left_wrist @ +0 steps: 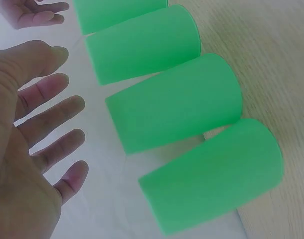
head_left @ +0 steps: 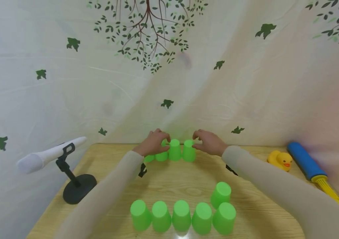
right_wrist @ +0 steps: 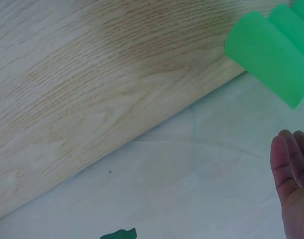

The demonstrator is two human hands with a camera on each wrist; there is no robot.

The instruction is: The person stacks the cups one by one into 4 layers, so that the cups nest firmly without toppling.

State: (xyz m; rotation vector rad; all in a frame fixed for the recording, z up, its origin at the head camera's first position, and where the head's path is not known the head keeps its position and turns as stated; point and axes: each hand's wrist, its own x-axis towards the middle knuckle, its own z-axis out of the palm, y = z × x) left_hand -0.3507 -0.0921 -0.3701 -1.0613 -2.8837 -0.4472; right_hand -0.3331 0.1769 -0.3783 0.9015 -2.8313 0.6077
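Several green cups stand upside down in a row at the table's back edge; among them are a right-end cup and a cup beside it. My left hand hovers over the row's left part, partly hiding two cups. In the left wrist view its fingers are spread and loosely bent beside the cups' bases, holding nothing. My right hand is just right of the right-end cup. The right wrist view shows its relaxed fingers apart from the nearest cup.
More upside-down green cups form a front row, with one cup behind its right end. A white microphone-like object on a black stand is at left. A yellow duck and blue-and-yellow tube lie right. A printed cloth hangs behind.
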